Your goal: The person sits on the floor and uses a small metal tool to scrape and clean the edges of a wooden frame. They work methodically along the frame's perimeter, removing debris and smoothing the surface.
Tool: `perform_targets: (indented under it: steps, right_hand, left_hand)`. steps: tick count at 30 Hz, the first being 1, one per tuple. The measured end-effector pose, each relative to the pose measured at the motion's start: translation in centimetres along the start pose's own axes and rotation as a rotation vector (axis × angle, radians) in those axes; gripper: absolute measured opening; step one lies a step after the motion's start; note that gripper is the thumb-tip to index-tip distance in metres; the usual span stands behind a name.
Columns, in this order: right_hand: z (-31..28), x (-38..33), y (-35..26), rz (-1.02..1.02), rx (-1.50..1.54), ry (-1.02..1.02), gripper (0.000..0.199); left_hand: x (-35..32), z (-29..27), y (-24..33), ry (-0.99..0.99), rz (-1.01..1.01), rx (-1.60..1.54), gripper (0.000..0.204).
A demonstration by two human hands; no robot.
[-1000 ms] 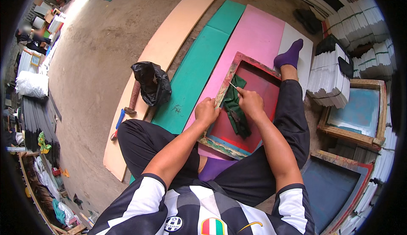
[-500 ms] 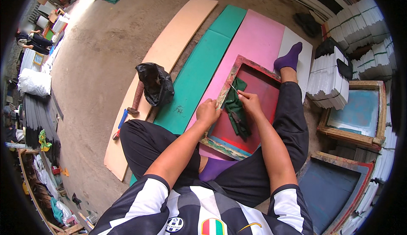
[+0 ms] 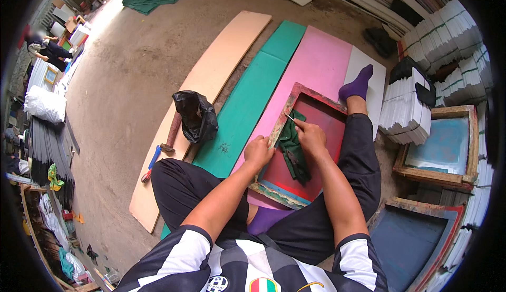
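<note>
Between my legs lies a wooden screen-printing frame (image 3: 318,96) with red, paint-stained sides and a red mesh, tilted on the boards. My left hand (image 3: 258,151) is closed around its left side. In my right hand (image 3: 311,137) is a thin pale metal tool (image 3: 289,117), its kind hidden by the fingers. Its tip meets the frame's left side, beyond my left hand. A crumpled dark green cloth (image 3: 289,143) lies over the mesh beneath my right hand.
Left of the frame are a black plastic bag (image 3: 194,117), a hammer (image 3: 172,134) and a blue-handled tool (image 3: 154,157) on a peach board (image 3: 224,55). Green (image 3: 258,81) and pink boards (image 3: 321,55) lie alongside. More frames (image 3: 437,144) and white stacks (image 3: 406,107) stand right.
The whole view has shifted, so the scene sits lower. My right hand and the metal tool have moved slightly farther along the frame's left side. My left hand keeps its hold.
</note>
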State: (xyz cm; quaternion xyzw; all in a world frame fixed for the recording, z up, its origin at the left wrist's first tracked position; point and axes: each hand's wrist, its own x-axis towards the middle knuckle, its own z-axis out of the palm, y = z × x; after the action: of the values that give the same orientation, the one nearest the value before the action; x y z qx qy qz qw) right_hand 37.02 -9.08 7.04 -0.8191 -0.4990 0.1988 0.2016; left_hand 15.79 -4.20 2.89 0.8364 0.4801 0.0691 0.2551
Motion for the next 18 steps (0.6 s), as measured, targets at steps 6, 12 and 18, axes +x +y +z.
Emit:
perform_targets:
  steps: [6, 12, 18]
  right_hand:
    - [-0.1, 1.1, 0.4, -0.079, -0.057, -0.032, 0.03]
    - [0.2, 2.1, 0.3, -0.194, -0.129, -0.064, 0.029]
    - [0.7, 1.9, 1.2, -0.122, -0.002, -0.096, 0.032]
  left_hand:
    - [-0.1, 0.2, 0.1, 0.023, 0.005, -0.021, 0.03]
    - [-0.1, 0.1, 0.1, 0.013, 0.017, 0.004, 0.03]
    - [-0.1, -0.1, 0.0, 0.023, 0.017, 0.036, 0.028]
